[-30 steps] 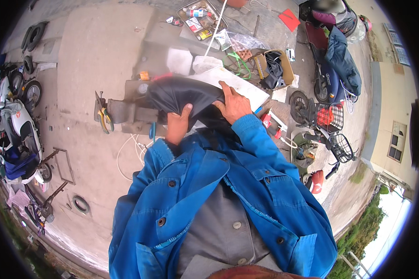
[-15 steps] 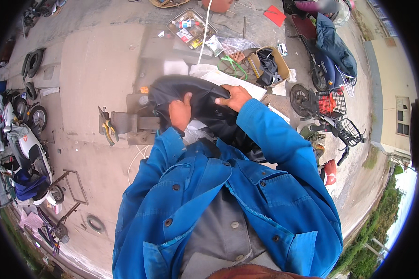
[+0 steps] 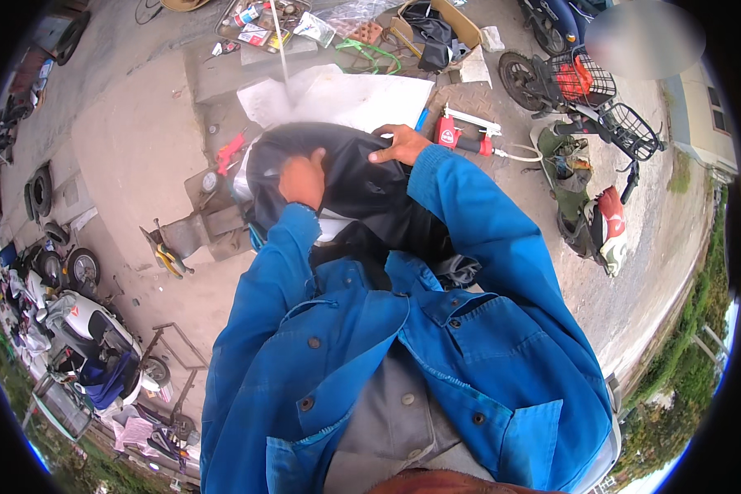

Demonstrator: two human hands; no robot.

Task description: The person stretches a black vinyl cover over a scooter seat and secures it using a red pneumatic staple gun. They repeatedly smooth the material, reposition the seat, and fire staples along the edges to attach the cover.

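So the black, glossy, leather-like sheet sat bunched up right in front of the open blue jacket, probably kept close so both forearms could bear on it. The right hand was clamped on its far edge, thumb this side and fingers over the rim, I'd guess to keep it from slipping. The left hand was apart from the right, lying on the sheet; too blurred, can't tell if it gripped. A big white sheet lay just beyond, and a red handheld tool with a pale hose rested off right, seemingly parked within reach.
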